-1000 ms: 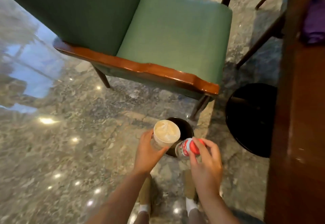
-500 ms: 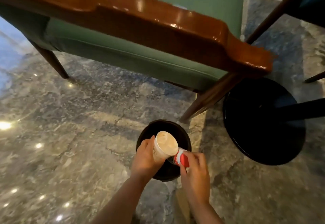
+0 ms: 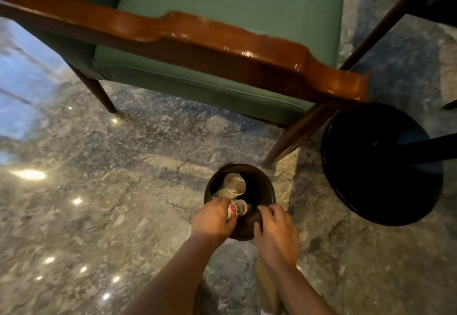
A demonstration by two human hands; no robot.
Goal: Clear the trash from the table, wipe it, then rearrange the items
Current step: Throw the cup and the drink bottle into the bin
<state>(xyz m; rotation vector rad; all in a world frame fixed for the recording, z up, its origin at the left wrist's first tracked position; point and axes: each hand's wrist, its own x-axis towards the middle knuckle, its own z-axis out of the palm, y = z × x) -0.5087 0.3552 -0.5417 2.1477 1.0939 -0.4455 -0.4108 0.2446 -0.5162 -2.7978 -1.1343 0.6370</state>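
Drop straight down into the round black bin: paper cup already inside, red-labelled bottle at left hand (grip unclear); right hand loosely curled, empty.

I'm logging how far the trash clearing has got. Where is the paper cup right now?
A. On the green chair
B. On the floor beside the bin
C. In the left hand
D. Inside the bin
D: the cup lies tilted inside the bin, free of both hands, just beyond the left hand.
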